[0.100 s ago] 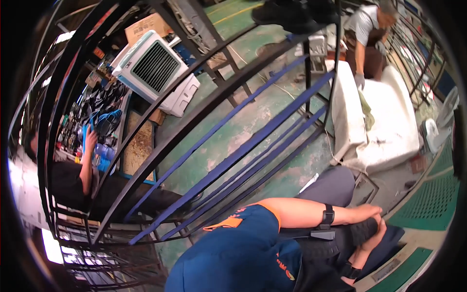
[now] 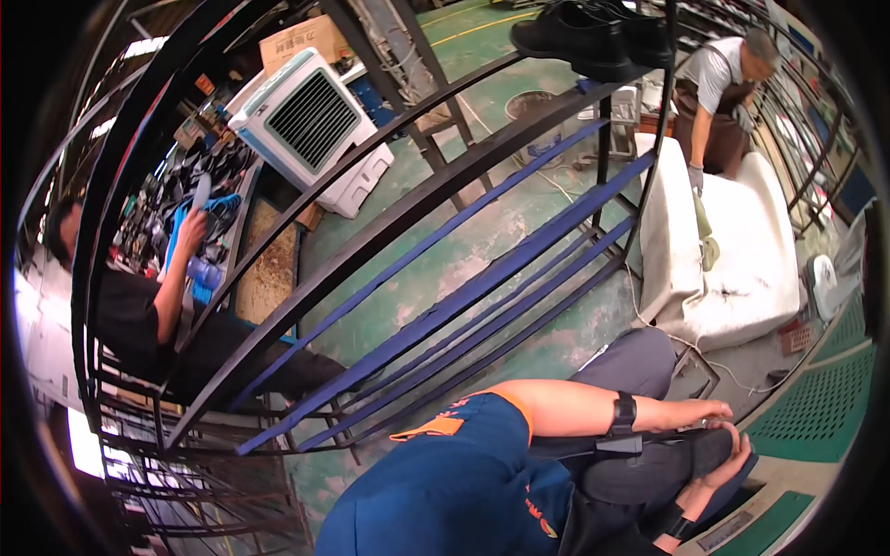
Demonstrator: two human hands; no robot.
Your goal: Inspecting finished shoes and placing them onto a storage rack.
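My left hand (image 2: 695,414) and my right hand (image 2: 728,470) come together at the lower right, over my lap. Both have their fingers bent around the end of a dark, rounded thing (image 2: 709,452). Whether that is a piece of work or part of my clothing I cannot make out. A small silvery glint shows by the left fingers. Each wrist wears a black band, and a small grey box (image 2: 619,446) hangs under the left one. My grey-trousered knee (image 2: 630,361) rises beyond the left forearm.
A black rack with blue bars (image 2: 445,310) stands at my left, black shoes (image 2: 593,42) on top. Beyond are an air cooler (image 2: 315,116) and a seated person (image 2: 130,306). A gloved co-worker (image 2: 718,93) leans over a white-covered seat (image 2: 751,259). Green perforated panels (image 2: 811,408) lie at right.
The view has shifted a little, bringing the shoes on the rack further into sight. My fingers have changed position around the dark thing. The seated person's hand has risen.
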